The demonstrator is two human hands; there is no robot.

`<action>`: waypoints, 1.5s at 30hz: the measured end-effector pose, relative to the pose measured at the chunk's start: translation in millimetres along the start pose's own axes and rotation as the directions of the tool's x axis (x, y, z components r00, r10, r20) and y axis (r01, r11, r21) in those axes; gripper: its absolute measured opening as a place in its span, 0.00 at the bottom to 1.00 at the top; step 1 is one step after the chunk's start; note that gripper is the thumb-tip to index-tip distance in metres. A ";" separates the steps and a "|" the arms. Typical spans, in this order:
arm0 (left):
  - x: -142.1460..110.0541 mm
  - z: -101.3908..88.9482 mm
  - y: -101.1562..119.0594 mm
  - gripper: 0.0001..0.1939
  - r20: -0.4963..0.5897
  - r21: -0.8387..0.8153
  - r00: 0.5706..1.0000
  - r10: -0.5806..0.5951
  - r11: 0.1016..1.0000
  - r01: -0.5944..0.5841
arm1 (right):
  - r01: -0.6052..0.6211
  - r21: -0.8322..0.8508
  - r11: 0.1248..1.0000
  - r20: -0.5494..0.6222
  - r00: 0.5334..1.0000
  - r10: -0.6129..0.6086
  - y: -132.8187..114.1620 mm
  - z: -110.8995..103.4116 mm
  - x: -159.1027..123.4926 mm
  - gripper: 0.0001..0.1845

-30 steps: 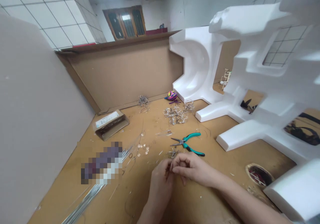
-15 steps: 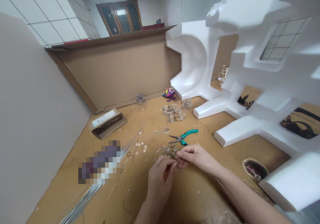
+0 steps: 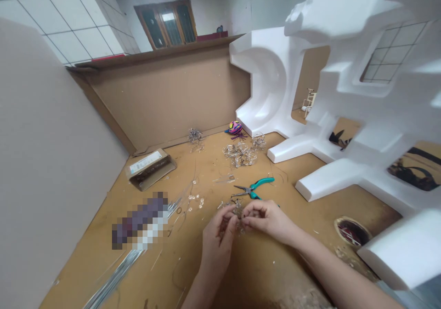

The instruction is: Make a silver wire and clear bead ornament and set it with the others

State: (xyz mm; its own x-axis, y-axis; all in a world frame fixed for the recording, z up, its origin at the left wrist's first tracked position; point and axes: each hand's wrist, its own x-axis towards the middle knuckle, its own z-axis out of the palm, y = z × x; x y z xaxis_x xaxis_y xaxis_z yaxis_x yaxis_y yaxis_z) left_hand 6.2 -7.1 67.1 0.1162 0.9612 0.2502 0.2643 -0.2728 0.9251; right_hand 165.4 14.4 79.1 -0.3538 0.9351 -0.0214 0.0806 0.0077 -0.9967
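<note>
My left hand (image 3: 218, 233) and my right hand (image 3: 270, 221) meet fingertip to fingertip low over the table, both in a pinch. Between them is a small wire piece (image 3: 240, 216), mostly covered by the fingers; its exact shape is too fine to make out. Just beyond the fingertips lies a small heap of bent wire pieces with clear beads (image 3: 227, 204), partly hidden. Long-nose pliers (image 3: 251, 191) with teal handles lie behind my right hand, their jaws pointing left. Several loose clear beads (image 3: 196, 201) are scattered left of my hands.
A bundle of straight wires (image 3: 120, 267) lies at the left, beside a blurred-out patch. Behind it rests an open cardboard box (image 3: 151, 168). Bent-wire heaps (image 3: 241, 154) and a colourful round ornament (image 3: 234, 127) sit farther back. White foam packing (image 3: 324, 175) stands along the right, near a round hole (image 3: 351, 231).
My hands have turned slightly, with the right fingers lifting and curling more openly. The small wire piece stays between the fingertips. The view has shifted a little; the pliers lie as before.
</note>
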 end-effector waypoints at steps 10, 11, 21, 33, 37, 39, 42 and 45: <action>1.5 1.2 0.2 0.08 0.114 0.137 0.988 0.106 0.983 -0.121 | -0.001 0.150 0.989 0.052 0.999 -0.007 5.3 -5.4 0.4 0.10; 0.8 1.2 0.1 0.07 0.116 0.148 0.987 0.109 0.981 -0.126 | -0.008 0.149 0.989 0.047 0.999 0.001 5.6 -5.9 0.6 0.10; -2.4 0.7 1.4 0.06 0.071 0.305 0.953 0.294 0.903 -0.302 | -0.028 0.222 0.975 0.030 0.999 0.022 2.3 -4.3 0.8 0.13; -7.8 6.0 0.3 0.11 0.100 0.298 0.990 0.095 0.947 -0.121 | -0.082 0.254 0.964 0.008 0.997 0.083 2.4 -2.9 2.1 0.12; -7.3 6.1 1.6 0.16 0.143 0.331 0.989 -0.045 0.943 -0.005 | -0.073 0.187 0.980 0.008 0.997 0.073 3.7 0.1 1.6 0.08; -6.0 4.3 1.9 0.14 0.124 0.372 0.992 -0.035 0.928 -0.014 | 0.002 0.122 0.993 -0.017 1.000 0.000 6.2 2.1 1.3 0.06; -5.2 2.6 1.1 0.13 0.111 0.384 0.994 -0.003 0.922 -0.040 | 0.233 -0.127 0.964 -0.097 0.964 -0.246 11.1 4.4 0.7 0.05; -6.1 3.3 0.4 0.13 0.100 0.296 0.995 0.002 0.955 -0.032 | 0.488 -0.442 0.753 -0.097 0.808 -0.581 16.3 4.8 -0.7 0.07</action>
State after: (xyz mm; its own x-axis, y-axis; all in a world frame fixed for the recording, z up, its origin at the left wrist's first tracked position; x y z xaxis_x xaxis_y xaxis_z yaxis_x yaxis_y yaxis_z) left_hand 8.8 -13.2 65.0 0.2121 0.9516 0.2225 0.5323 -0.3034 0.7903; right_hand 162.5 12.2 62.5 -0.2423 0.7859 0.5689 0.2998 0.6184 -0.7265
